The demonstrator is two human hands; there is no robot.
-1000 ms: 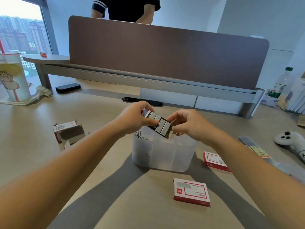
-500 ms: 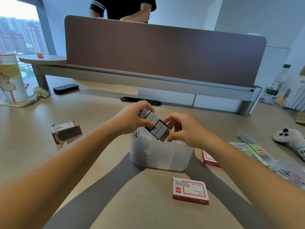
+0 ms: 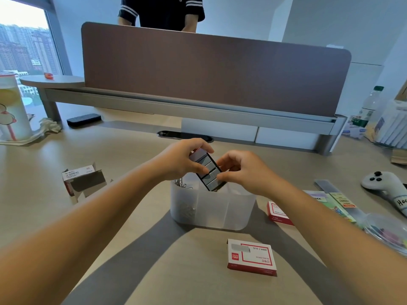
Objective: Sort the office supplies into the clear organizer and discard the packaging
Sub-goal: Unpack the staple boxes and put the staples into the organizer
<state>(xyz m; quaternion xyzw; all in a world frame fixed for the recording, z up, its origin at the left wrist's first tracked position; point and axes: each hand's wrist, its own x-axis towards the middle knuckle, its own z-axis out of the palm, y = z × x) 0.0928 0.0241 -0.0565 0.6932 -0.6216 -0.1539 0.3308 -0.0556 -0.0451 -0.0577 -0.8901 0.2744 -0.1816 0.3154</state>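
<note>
A clear organizer (image 3: 211, 210) with compartments stands on the desk in front of me; paper clips lie in its left compartment. Above it both hands hold a black tray of grey staple strips (image 3: 209, 172), tilted with its lower end dipping into the organizer. My left hand (image 3: 182, 160) grips the tray's upper end. My right hand (image 3: 242, 170) pinches its lower right edge. A closed red-and-white staple box (image 3: 252, 257) lies nearer me, and another (image 3: 278, 213) sits to the organizer's right. An opened empty box (image 3: 83, 180) lies at the left.
A brown desk divider (image 3: 215, 71) runs across the back, with a person standing behind it. A tall cup (image 3: 12, 108) is far left, a black case (image 3: 83, 119) behind it. Sticky-note packs (image 3: 330, 201), a white controller (image 3: 384, 184) and a bag of coloured clips (image 3: 389, 233) lie at right.
The staple tray has tilted steeper and sunk lower, its end now inside the organizer. Both hands stayed on it.
</note>
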